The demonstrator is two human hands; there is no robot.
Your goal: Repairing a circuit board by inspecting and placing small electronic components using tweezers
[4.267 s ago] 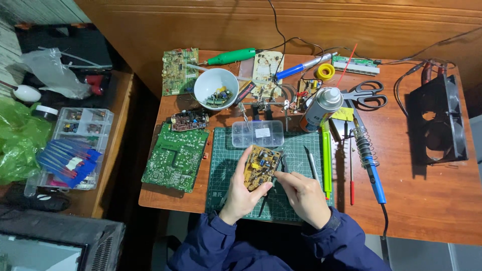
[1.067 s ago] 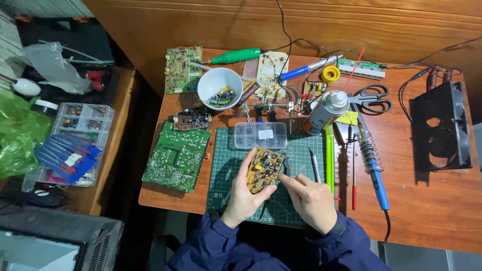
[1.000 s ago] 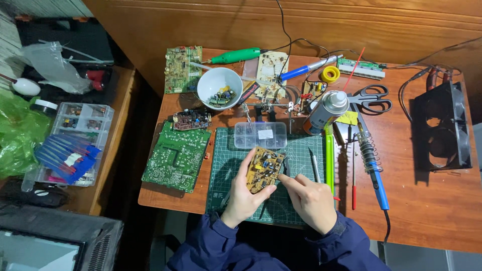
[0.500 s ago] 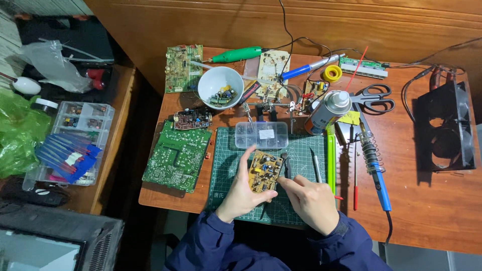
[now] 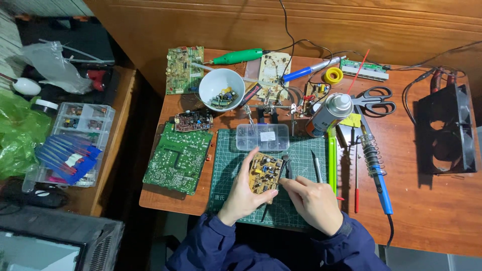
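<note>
Left hand [image 5: 244,194] is gripping a small yellow circuit board [image 5: 265,171], holding it tilted over the green cutting mat [image 5: 228,173] on the worktop [image 5: 427,211]. Right hand [image 5: 311,202] is pinching dark tweezers [image 5: 285,165] at the board's right edge. Clear parts box [image 5: 262,137] with a white rectangular label is sitting just behind; spray can [image 5: 329,114] is standing to its right.

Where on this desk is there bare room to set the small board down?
Bare wood lies at the desk's right front, between the blue-handled soldering iron and the black fan. The back, around the white bowl, spray can and scissors, is crowded.
</note>
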